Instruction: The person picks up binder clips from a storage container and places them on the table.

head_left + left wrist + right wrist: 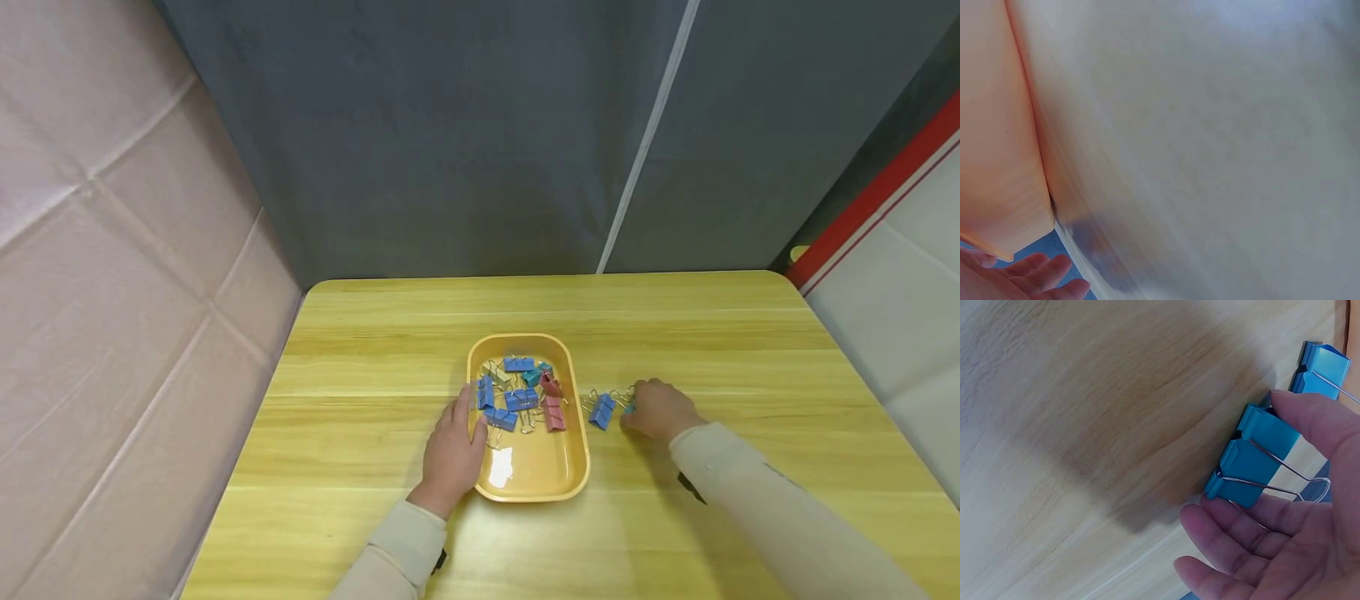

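My left hand point(453, 457) rests at the left side of the yellow tray point(581, 477), its thumb over the rim and its fingers straight along the outside. In the left wrist view, the fingers point(1047, 275) lie just beyond the tray's outer wall point(997, 125). To the right of the tray, my right hand point(662, 410) pinches a teal binder clip point(1263, 445) between thumb and fingertips, close over the table. Another binder clip, blue in the head view point(602, 412), lies between that hand and the tray. Inside the tray, several binder clips include a blue one point(521, 400) and a pink one point(554, 414).
The light wooden table point(360, 375) extends around the tray. A dark grey panel point(450, 150) stands behind it, a pale quilted wall point(112, 292) on the left, and a white panel with a red edge point(885, 200) on the right.
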`<state>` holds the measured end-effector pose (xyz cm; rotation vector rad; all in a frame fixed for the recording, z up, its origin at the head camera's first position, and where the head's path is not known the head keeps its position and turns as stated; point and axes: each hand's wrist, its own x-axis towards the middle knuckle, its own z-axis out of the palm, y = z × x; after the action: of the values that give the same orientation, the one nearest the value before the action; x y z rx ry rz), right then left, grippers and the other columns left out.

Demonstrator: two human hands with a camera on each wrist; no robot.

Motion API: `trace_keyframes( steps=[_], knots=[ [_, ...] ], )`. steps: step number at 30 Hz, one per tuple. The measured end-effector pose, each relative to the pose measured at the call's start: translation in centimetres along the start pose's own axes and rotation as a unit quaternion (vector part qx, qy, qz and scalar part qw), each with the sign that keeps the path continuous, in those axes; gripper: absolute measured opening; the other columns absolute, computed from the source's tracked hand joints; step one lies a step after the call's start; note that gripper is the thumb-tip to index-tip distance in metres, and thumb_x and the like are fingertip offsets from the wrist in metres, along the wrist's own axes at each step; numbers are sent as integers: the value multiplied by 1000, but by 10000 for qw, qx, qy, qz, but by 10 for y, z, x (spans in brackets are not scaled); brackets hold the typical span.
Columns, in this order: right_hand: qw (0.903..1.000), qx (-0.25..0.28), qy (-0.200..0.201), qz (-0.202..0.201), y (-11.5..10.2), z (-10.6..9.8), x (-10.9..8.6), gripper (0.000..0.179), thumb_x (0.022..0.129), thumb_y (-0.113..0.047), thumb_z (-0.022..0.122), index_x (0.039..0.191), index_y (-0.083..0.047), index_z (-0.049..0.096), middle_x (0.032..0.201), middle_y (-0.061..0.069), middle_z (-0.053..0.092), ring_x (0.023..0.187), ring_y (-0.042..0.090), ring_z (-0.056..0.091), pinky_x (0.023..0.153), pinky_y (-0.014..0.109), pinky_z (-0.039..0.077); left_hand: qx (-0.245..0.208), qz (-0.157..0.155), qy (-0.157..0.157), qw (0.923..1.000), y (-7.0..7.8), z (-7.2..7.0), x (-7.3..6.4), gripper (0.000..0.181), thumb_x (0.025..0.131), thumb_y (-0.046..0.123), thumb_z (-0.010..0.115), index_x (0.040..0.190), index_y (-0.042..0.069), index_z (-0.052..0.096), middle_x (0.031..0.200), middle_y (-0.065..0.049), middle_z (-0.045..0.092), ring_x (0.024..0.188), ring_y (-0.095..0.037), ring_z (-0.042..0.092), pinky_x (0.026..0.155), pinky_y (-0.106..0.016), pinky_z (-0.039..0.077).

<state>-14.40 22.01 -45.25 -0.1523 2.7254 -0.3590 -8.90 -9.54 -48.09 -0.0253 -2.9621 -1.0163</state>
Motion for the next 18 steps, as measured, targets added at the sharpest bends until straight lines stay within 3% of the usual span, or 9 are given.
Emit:
trace_keyframes(
  steps=[9,18],
  knots=[
    [9999,-106,-61,-15,3,3,4,56,85,-30,69,115,15,54,97,22,58,77,27,56,65,44,52,4,-2,-1,10000,0,0,0,59,101,33,46,152,11,27,142,-25,45,124,-44,48,99,-57,41],
    [9999,-131,-44,-2,3,4,5,59,84,-31,70,116,16,53,98,23,59,79,29,58,67,46,53,-22,4,-7,10000,0,0,0,59,101,33,46,152,11,28,142,-24,45,125,-43,48,99,-57,41]
  ],
)
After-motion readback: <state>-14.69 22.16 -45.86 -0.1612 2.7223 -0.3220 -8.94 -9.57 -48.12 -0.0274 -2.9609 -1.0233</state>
